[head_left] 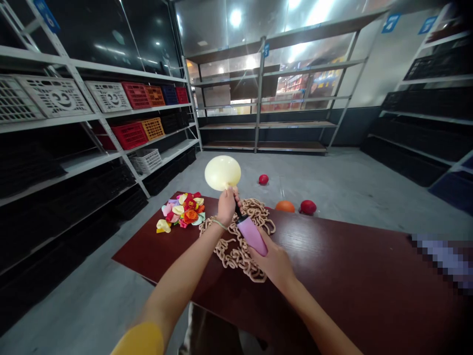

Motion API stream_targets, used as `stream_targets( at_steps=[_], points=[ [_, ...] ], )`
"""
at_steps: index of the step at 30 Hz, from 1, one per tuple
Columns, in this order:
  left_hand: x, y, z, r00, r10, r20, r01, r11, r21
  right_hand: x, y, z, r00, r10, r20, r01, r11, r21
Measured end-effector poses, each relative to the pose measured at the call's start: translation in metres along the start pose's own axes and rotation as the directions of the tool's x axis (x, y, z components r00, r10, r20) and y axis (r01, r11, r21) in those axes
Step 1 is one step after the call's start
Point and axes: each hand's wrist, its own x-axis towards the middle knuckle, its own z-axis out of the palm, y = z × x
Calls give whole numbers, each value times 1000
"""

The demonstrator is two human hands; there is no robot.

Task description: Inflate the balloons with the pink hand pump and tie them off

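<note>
A pale yellow balloon (222, 172), partly or fully inflated, sits on the tip of a pink balloon pump (253, 235) with a black nozzle. My left hand (226, 206) is closed round the balloon's neck and the nozzle end. Around the pump's pink body my right hand (275, 261) is wrapped, near its lower end. Beneath both hands a heap of tan chain (238, 254) lies on the dark red table (318, 266). To the left of the chain is a pile of colourful uninflated balloons (185, 209).
Past the table's far edge are an orange balloon (285, 206) and two red balloons, one nearer (308, 207) and one farther on the floor (263, 179). Shelves with plastic crates (129, 134) line the left; a metal rack (258, 98) stands behind. A blurred patch (443, 256) covers the right edge.
</note>
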Motion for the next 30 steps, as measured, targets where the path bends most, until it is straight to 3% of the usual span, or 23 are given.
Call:
stream_targets(
  at_steps=[4,8,10,12,15,19,23,30],
  points=[
    [21,39,-12,999,4,-32,-5,1000,-22,-3,-2,0,999,-45,10,44,996,81],
    [39,70,-19,994,86,-73,-88,996,-30,-5,-3,-1,997,-83,0,82,988,131],
    [39,69,-15,986,115,-117,-121,992,-43,-4,-2,-1,997,-75,-2,75,990,120],
    [31,54,-6,988,100,-121,-108,992,-66,-3,2,-1,1000,-27,2,27,997,74],
    [7,17,10,999,36,19,-33,993,-110,1,8,-1,998,65,-15,-65,998,25],
    [-14,-13,15,999,19,37,-15,993,-118,1,11,0,999,43,-27,-42,998,46],
    [0,-3,0,1000,27,12,-26,998,-55,0,4,1,1000,9,18,-10,997,82],
    [50,51,-37,982,60,-179,-67,997,-33,-6,1,5,995,-85,58,83,996,30]
  ],
)
